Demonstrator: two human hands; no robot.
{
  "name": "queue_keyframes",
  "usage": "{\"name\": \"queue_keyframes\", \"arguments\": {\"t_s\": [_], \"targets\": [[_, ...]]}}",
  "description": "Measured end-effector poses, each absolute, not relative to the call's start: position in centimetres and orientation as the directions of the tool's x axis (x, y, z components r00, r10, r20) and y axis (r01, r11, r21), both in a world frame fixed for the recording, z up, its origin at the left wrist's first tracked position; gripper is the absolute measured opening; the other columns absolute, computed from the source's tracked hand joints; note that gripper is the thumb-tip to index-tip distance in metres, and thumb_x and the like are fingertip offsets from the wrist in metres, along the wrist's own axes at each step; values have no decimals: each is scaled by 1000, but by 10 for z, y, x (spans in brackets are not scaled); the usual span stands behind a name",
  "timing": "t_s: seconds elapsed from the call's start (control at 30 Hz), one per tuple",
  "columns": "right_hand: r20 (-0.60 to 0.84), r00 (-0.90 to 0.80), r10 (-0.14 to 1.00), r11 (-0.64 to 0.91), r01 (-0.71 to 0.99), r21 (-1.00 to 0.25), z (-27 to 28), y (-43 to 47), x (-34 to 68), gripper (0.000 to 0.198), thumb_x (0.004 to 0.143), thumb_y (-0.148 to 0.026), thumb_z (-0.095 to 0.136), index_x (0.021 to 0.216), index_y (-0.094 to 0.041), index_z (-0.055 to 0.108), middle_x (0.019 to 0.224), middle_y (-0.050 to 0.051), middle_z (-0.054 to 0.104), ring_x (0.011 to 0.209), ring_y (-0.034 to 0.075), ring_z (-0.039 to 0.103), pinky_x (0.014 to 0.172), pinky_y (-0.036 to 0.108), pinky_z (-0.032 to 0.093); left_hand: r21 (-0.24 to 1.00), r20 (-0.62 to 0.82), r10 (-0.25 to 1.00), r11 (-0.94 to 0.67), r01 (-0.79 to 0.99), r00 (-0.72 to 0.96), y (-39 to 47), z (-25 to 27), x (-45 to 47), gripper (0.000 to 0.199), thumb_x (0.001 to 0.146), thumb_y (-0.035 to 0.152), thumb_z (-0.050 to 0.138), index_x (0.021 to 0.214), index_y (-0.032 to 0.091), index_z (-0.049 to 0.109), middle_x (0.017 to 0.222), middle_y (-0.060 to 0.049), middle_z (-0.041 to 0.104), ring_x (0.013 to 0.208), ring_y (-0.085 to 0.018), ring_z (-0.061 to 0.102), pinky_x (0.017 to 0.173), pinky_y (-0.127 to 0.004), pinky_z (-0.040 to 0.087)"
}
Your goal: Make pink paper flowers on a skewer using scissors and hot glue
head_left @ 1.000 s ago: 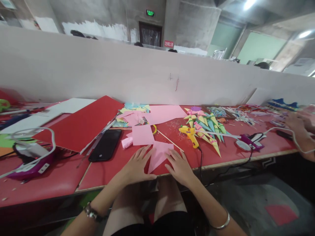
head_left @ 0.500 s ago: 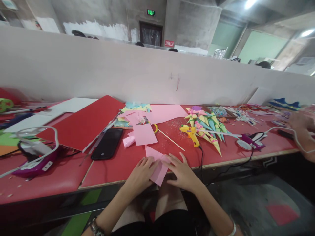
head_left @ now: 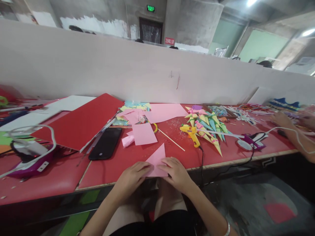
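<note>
A piece of pink paper (head_left: 158, 161), now a triangle with its tip pointing away from me, is held at the table's front edge. My left hand (head_left: 135, 175) grips its left corner, fingers closed over the top. On the right side my right hand (head_left: 174, 172) pinches the paper, its thumb underneath. Just beyond lies a square pink sheet (head_left: 144, 133), with a small pink roll (head_left: 128, 141) beside it. A thin wooden stick (head_left: 171, 140) rests to the right of the square sheet.
A yellow glue gun (head_left: 191, 133) lies by a pile of paper cones (head_left: 206, 123). To the left are a black phone (head_left: 105, 143), a red sheet (head_left: 83, 121) and a purple power strip (head_left: 34, 165). Another person's hands (head_left: 285, 123) work at the far right.
The pink paper has turned and now shows a triangle with its tip up. My fingers have closed on both sides of it; my right hand's fingers were spread before.
</note>
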State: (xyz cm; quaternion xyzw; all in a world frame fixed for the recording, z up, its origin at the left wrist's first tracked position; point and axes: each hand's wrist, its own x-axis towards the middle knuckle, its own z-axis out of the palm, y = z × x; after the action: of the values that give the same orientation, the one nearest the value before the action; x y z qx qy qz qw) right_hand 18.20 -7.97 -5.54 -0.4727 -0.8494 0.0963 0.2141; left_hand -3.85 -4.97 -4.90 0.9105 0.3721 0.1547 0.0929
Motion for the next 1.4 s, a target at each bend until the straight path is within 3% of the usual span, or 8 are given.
{"name": "queue_keyframes", "arguments": {"t_s": [0.2, 0.37, 0.5, 0.6, 0.8, 1.0, 1.23, 1.4], "targets": [[240, -476, 846, 533, 733, -423, -51, -75, 180, 49, 74, -32, 58, 122, -26, 47, 116, 5, 53, 109, 20, 43, 102, 39, 22, 397, 238, 755, -650, 648, 611, -46, -50, -37, 51, 64, 3, 48, 112, 21, 54, 106, -6, 60, 97, -20, 54, 84, -33, 46], [256, -468, 846, 533, 714, -454, -50, -71, 180, 38, 73, -22, 58, 110, -29, 58, 106, 3, 55, 102, 18, 46, 98, 38, 26, 319, 262, 702, -711, 627, 662, -48, -45, -32, 49, 64, -3, 42, 101, 23, 61, 94, -3, 64, 86, -17, 57, 76, -29, 48], [260, -449, 855, 516, 682, -519, -44, -69, 183, 29, 76, -19, 57, 102, -29, 63, 104, 2, 57, 98, 17, 48, 91, 33, 34, 207, 294, 661, -749, 629, 691, -49, -43, -31, 29, 76, 8, 48, 96, 23, 63, 87, -2, 67, 79, -17, 59, 70, -29, 47], [234, -438, 868, 490, 678, -548, -40, -64, 183, 19, 77, -21, 59, 93, -28, 66, 98, 0, 59, 93, 16, 50, 84, 30, 37, 205, 316, 660, -749, 630, 682, -49, -43, -32, 20, 81, 18, 49, 93, 24, 64, 83, 0, 67, 76, -15, 59, 68, -26, 46], [246, -323, 914, 406, 697, -591, -43, -55, 178, 8, 74, -27, 63, 74, -20, 66, 92, 1, 60, 85, 15, 50, 78, 29, 38, 234, 303, 799, -591, 772, 520, -48, -44, -27, 20, 81, 32, 50, 74, 18, 62, 73, -2, 64, 69, -15, 58, 61, -25, 44], [244, -225, 943, 328, 743, -583, -44, -54, 173, 12, 71, -28, 66, 68, -17, 62, 89, 2, 58, 83, 16, 50, 76, 29, 39, 343, 207, 875, -483, 805, 437, -46, -46, -26, 21, 79, 37, 53, 81, 18, 61, 76, -2, 63, 72, -16, 58, 63, -26, 43], [236, -184, 954, 280, 830, -483, -46, -52, 169, 20, 74, -36, 61, 67, -17, 59, 88, 3, 57, 81, 18, 49, 74, 31, 40, 219, 209, 888, -451, 865, 410, -48, -41, -26, 33, 83, 41, 42, 61, 18, 51, 62, 0, 53, 60, -15, 52, 55, -25, 38], [246, -170, 954, 261, 876, -405, -48, -52, 166, 28, 80, -40, 52, 63, -18, 55, 86, 4, 57, 79, 19, 49, 72, 33, 40, 208, 221, 896, -429, 879, 385, -50, -38, -24, 33, 84, 40, 39, 59, 19, 46, 59, 2, 48, 55, -13, 48, 52, -24, 36]]}}
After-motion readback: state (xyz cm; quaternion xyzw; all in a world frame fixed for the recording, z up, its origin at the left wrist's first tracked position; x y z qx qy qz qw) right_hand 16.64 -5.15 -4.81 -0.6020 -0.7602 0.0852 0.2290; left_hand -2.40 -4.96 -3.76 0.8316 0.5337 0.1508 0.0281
